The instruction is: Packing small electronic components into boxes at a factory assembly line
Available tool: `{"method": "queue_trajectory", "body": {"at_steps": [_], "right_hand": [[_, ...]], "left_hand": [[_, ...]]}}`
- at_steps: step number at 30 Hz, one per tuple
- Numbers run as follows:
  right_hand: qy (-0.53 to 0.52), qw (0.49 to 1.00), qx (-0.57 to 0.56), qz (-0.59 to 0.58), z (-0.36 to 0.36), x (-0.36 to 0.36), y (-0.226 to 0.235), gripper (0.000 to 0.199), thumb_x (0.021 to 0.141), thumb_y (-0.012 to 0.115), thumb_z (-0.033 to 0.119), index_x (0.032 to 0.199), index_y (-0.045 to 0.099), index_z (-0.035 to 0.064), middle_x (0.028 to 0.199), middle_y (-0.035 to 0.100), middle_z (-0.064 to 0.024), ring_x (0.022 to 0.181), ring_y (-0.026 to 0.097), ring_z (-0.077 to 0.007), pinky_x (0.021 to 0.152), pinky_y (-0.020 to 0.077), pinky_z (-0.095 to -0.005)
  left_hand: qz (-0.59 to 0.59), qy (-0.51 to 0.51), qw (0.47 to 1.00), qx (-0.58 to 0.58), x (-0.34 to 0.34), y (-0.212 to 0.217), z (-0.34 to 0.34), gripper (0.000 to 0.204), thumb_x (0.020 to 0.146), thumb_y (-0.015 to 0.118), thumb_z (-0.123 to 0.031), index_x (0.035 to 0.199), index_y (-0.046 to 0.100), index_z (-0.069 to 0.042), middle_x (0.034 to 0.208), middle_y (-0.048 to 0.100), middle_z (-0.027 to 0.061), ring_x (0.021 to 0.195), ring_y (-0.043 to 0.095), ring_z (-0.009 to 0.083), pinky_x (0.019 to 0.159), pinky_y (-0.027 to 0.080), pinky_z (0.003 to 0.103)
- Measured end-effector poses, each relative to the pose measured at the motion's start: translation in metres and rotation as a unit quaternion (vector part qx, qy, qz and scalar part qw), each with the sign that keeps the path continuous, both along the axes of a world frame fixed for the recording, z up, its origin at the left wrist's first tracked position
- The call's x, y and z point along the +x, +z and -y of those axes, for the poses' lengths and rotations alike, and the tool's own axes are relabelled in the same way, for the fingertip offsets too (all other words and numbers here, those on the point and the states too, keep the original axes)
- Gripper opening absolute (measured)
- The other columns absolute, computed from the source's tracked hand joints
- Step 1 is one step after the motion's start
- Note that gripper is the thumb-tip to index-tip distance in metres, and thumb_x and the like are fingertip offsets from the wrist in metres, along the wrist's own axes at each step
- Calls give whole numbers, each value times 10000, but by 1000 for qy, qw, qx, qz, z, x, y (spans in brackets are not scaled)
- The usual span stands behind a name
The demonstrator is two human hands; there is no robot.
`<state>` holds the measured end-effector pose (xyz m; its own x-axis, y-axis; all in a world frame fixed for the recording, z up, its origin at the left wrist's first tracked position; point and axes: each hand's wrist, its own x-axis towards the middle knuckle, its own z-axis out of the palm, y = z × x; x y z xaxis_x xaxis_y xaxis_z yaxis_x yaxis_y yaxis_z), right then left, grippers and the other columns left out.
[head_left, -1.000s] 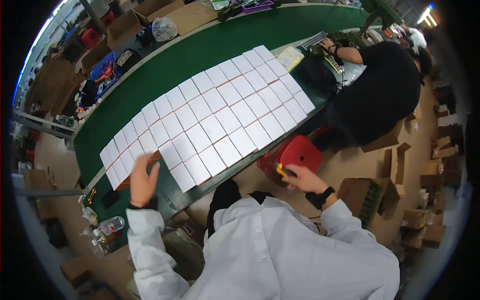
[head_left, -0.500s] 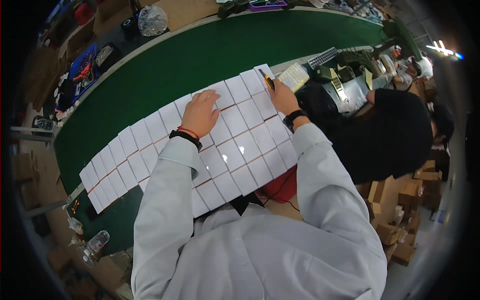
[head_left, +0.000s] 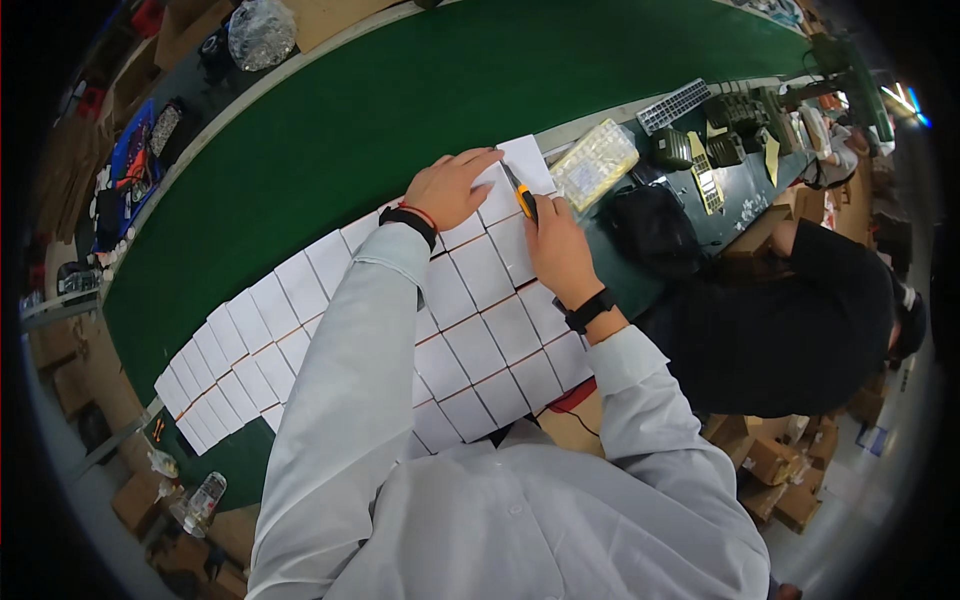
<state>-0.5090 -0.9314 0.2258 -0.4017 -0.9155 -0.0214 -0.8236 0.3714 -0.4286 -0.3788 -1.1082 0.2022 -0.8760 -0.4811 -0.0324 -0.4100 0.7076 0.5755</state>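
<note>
Green felt-like belt surface [head_left: 330,150] runs diagonally under a long sheet of white square cards [head_left: 470,345] joined in a grid, its long axis sloping from lower left to upper right. At the sheet's far right end, the left hand [head_left: 452,187] presses flat and spread on the cards. The right hand [head_left: 555,250], just beside it, is clenched around a yellow-and-black utility knife [head_left: 521,194], tip toward the seam between cards.

matt white paper sheets [head_left: 480,345], green felt-like belt [head_left: 400,110]
</note>
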Motion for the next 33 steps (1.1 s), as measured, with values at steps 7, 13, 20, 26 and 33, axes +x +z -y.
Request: {"method": "queue_trajectory", "body": {"at_steps": [7,13,20,26,33], "right_hand": [[-4,1000,-9,-5,4,2,-1,256,954,589,147,1159,528,5,1053,561,-199,778,659,-433,672,561,-506],[-6,1000,-25,-4,1,6,-6,258,945,587,134,1157,526,0,1043,572,-214,791,654,-439,667,558,-499],[-5,1000,-2,-20,4,5,-2,256,947,584,137,1153,519,-1,1034,567,-217,799,655,-434,676,566,-493],[4,999,3,-32,4,1,-4,240,952,585,142,1135,516,3,1038,555,-205,784,659,-430,665,574,-487],[8,1000,8,-28,3,4,0,235,949,592,141,1130,520,10,1038,549,-207,777,661,-428,663,574,-487]], "left_hand": [[-25,-4,999,25,1,0,1,525,937,604,-184,1450,489,-181,1545,452,27,1257,551,298,1079,442,399],[-52,0,998,46,4,-7,4,488,947,632,-225,1413,491,-210,1548,440,-31,1218,577,294,1038,480,408],[-22,16,997,70,2,2,2,489,948,644,-238,1410,489,-216,1545,445,-36,1218,577,294,1029,484,414],[-10,23,997,79,2,2,2,513,950,632,-235,1441,482,-210,1529,473,-10,1262,555,280,1064,459,391],[-19,23,997,75,4,-3,2,501,947,648,-240,1422,486,-228,1542,457,-38,1229,571,290,1041,474,418]]}}
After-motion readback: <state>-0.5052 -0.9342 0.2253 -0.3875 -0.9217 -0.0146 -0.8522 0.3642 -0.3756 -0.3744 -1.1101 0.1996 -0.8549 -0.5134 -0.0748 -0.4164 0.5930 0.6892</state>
